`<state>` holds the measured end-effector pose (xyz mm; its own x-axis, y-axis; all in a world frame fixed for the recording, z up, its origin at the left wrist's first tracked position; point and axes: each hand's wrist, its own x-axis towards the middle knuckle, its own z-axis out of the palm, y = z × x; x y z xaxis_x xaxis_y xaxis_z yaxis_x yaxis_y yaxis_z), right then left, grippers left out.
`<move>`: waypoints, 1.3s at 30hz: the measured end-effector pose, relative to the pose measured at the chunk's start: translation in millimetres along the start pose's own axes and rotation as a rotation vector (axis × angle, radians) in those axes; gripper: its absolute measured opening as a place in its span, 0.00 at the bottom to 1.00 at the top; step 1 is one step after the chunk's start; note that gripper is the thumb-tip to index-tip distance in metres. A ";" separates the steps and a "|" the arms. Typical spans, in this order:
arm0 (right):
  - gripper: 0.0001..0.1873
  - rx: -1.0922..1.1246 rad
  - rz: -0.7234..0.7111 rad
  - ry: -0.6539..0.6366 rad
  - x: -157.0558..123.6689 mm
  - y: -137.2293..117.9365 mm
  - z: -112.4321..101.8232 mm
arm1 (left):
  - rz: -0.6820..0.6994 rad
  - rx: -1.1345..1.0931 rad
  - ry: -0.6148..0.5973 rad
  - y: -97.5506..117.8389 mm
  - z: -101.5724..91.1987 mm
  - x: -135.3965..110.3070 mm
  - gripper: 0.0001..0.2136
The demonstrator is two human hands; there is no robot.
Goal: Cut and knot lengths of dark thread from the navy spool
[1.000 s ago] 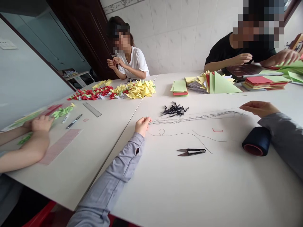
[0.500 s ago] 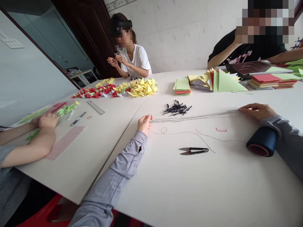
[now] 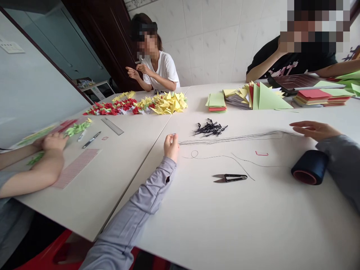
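Note:
My left hand (image 3: 171, 146) is closed on one end of a bundle of dark threads (image 3: 225, 140), which stretches to the right just above the table. Close to the bundle's far end my right hand (image 3: 315, 130) is held with its fingers extended and apart, and I see no thread between them. By my right wrist a spool of dark blue thread (image 3: 310, 164) lies on its side. A loose thread (image 3: 264, 165) trails from it to the left. Thread snips (image 3: 230, 178) lie in front of the bundle, and a pile of knotted black cords (image 3: 210, 128) sits behind it.
A small red rubber band (image 3: 261, 153) lies left of the spool. Folded paper pieces (image 3: 165, 103) and paper stacks (image 3: 216, 102) line the back. Co-workers sit opposite; another's forearms (image 3: 47, 161) rest at left beside a ruler (image 3: 112, 126) and pen (image 3: 91, 140).
My right hand has moved right and its fingers have come off the thread ends. The left hand keeps its hold, turned a little more upright.

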<state>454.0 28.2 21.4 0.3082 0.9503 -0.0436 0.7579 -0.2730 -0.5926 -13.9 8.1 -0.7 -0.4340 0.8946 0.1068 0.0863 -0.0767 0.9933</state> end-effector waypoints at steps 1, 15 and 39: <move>0.15 0.007 -0.019 0.011 0.3 2.7 -7.4 | -0.009 -0.021 -0.023 2.8 1.1 -3.7 0.08; 0.04 -0.338 -0.899 0.001 -102.4 -92.8 97.5 | -0.173 -0.014 -0.851 21.3 58.9 -80.0 0.13; 0.10 -0.339 -0.768 0.369 -131.0 -74.7 84.2 | -0.455 -0.302 -0.806 19.4 129.7 -108.0 0.14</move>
<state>308.6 -63.3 3.7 -0.2300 0.7965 0.5592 0.9406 0.3294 -0.0823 150.9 -32.9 1.4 0.3852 0.8908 -0.2410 -0.2198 0.3422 0.9136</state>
